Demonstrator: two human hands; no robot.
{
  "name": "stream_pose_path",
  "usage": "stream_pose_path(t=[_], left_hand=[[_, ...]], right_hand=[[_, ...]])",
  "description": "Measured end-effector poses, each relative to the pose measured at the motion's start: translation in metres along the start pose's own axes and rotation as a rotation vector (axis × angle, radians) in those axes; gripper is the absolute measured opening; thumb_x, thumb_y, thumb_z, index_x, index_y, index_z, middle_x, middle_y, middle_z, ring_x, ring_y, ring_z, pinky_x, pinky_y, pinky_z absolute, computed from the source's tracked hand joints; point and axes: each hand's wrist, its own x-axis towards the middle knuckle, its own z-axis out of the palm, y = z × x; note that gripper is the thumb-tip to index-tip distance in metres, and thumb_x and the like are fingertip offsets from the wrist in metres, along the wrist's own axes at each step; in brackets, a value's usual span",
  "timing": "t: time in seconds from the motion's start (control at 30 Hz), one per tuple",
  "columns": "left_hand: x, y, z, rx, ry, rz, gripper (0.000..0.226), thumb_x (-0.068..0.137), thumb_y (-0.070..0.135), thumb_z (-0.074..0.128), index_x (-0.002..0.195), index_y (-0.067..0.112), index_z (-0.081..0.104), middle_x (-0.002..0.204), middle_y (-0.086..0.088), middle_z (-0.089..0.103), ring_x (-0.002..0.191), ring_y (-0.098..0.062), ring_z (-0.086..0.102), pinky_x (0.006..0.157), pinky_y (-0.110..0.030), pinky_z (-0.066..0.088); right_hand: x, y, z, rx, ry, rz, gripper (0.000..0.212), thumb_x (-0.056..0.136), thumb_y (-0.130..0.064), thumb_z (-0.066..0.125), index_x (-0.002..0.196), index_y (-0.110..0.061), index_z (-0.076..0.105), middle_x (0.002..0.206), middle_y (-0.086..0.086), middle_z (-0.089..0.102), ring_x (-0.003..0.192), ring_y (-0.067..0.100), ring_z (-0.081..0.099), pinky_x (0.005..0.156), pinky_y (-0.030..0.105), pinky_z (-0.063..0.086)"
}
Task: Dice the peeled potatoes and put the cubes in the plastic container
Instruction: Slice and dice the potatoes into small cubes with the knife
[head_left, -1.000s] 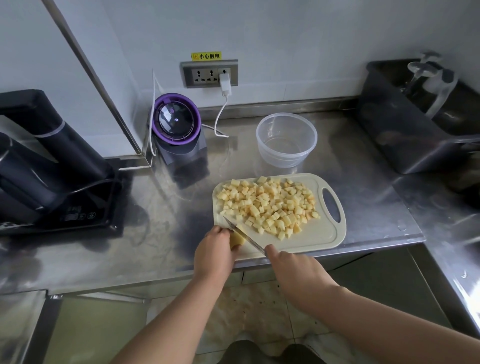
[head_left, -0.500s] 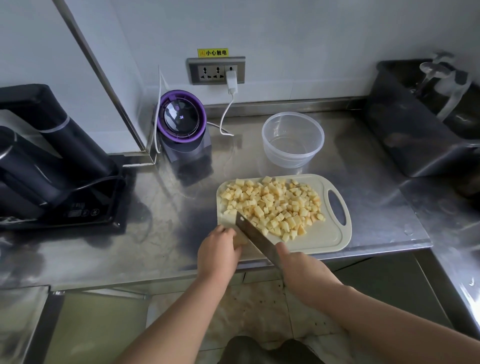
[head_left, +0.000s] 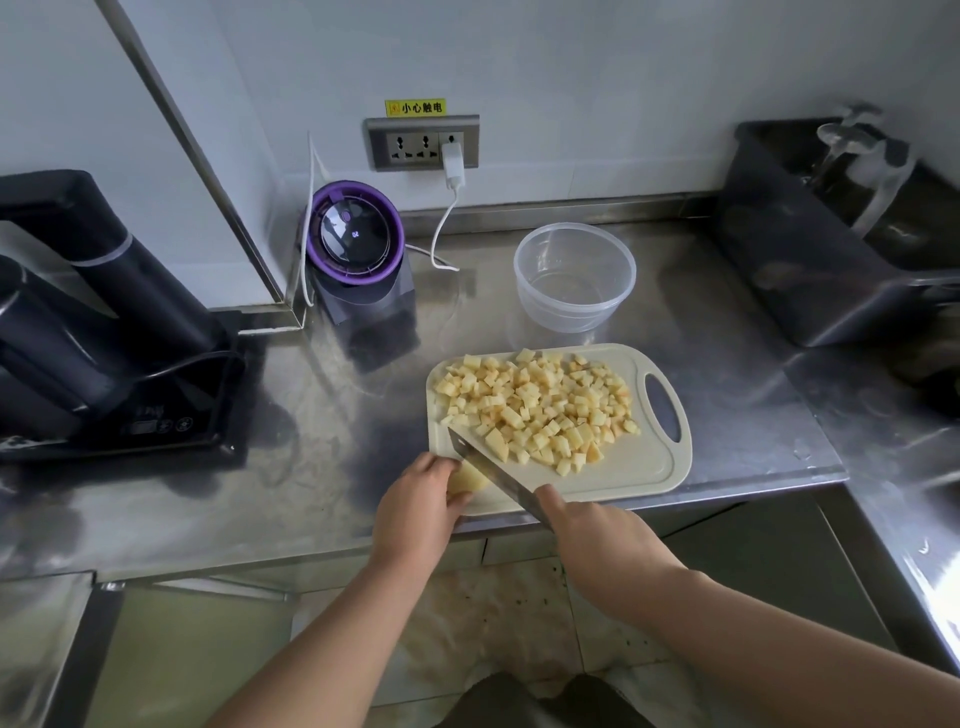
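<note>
A pale cutting board (head_left: 647, 467) lies near the counter's front edge, covered with a heap of potato cubes (head_left: 540, 410). At the board's near left corner my left hand (head_left: 418, 512) holds a remaining potato piece (head_left: 466, 479). My right hand (head_left: 597, 540) grips the handle of a knife (head_left: 491, 465); its blade runs diagonally from the hand up to the left, right beside the potato piece. The handle is hidden inside my hand. A clear plastic container (head_left: 574, 275) stands behind the board with nothing visible inside.
A purple-lidded appliance (head_left: 356, 249) stands left of the container, its white cable plugged into a wall socket (head_left: 423, 143). Dark appliances (head_left: 98, 332) fill the left of the steel counter. A black tub (head_left: 810, 239) sits at the right.
The knife blade has shifted a little toward the cubes and lies flatter against the potato piece. My left hand stays on the piece. The view has drifted slightly.
</note>
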Motion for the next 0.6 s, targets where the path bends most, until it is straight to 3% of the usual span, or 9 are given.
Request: stream_pose_path(t=[0.23,0.6], left_hand=[[0.003,-0.003,0.003,0.021,-0.001,0.033,0.022,0.088,0.031,0.066,0.104,0.016,0.068,0.11,0.005,0.062,0.096,-0.017,0.062,0.072,-0.03,0.049],[0.003,-0.005,0.006,0.035,0.01,0.046,0.019,0.087,0.026,0.067,0.103,0.016,0.067,0.11,0.007,0.063,0.096,-0.015,0.062,0.072,-0.025,0.047]], right_hand=[[0.002,-0.004,0.002,-0.007,-0.02,-0.007,0.043,0.093,0.001,0.038,0.129,-0.02,0.028,0.073,0.002,0.047,0.061,0.016,0.047,0.05,0.029,0.036],[0.011,-0.006,0.012,-0.088,-0.053,-0.038,0.053,0.095,0.0,0.041,0.14,-0.017,0.021,0.073,-0.001,0.045,0.062,0.014,0.047,0.048,0.025,0.036]])
